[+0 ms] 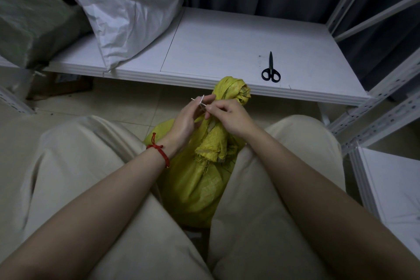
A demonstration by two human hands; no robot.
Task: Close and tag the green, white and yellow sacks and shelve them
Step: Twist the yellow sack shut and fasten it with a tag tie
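Observation:
A yellow woven sack (pixel 202 179) stands upright between my knees, its neck gathered and twisted into a bunch at the top. My left hand (pixel 188 118) and my right hand (pixel 229 116) meet at the sack's neck, and both pinch a thin white tie (pixel 201 100) whose short ends stick up to the left. The white sack (pixel 127 7) leans on the shelf (pixel 227 52) at the upper left. Beside it, at the far left, lies the green sack (pixel 29 22).
Black scissors (pixel 271 70) lie on the white shelf board near its front edge, right of the yellow sack's top. White metal rack posts (pixel 372 118) rise at the right, with another shelf board (pixel 391 191) lower right. Tiled floor lies under the shelf.

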